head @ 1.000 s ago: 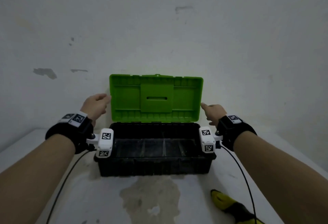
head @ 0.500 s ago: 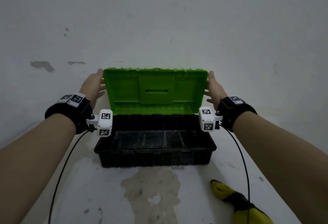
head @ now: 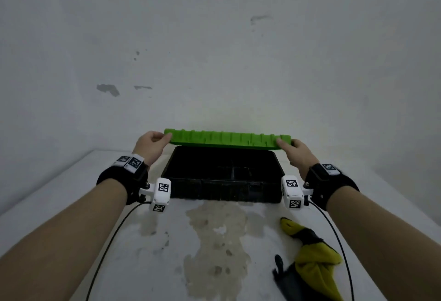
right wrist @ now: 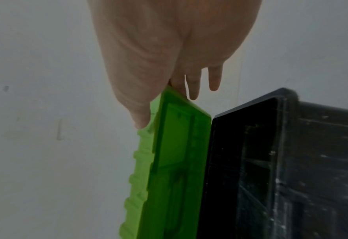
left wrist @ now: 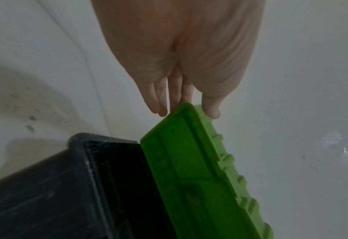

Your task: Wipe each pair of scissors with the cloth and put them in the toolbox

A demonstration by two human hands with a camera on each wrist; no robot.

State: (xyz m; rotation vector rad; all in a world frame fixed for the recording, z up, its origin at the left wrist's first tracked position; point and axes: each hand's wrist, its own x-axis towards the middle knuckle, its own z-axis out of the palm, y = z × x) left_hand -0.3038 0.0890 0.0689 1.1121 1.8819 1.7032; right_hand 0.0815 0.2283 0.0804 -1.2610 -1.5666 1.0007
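The toolbox's black base (head: 224, 191) stands on the white table against the wall. Its green lid (head: 226, 139) is tipped forward over the base, seen nearly edge-on, with a gap still showing the dark divided inside. My left hand (head: 164, 138) pinches the lid's left corner, thumb on one face and fingers (left wrist: 158, 97) on the other. My right hand (head: 284, 143) pinches the right corner (right wrist: 169, 97) the same way. A yellow and black cloth (head: 315, 260) lies bunched at the front right. No scissors can be made out inside the box.
A brownish stain (head: 217, 236) marks the table (head: 71, 193) in front of the box. A small dark piece (head: 278, 262) pokes out beside the cloth; I cannot tell what it is. The white wall (head: 214, 62) rises right behind the box.
The lid has swung from upright forward and down over the base. Both hands went from beside the lid to its top corners and now pinch them.
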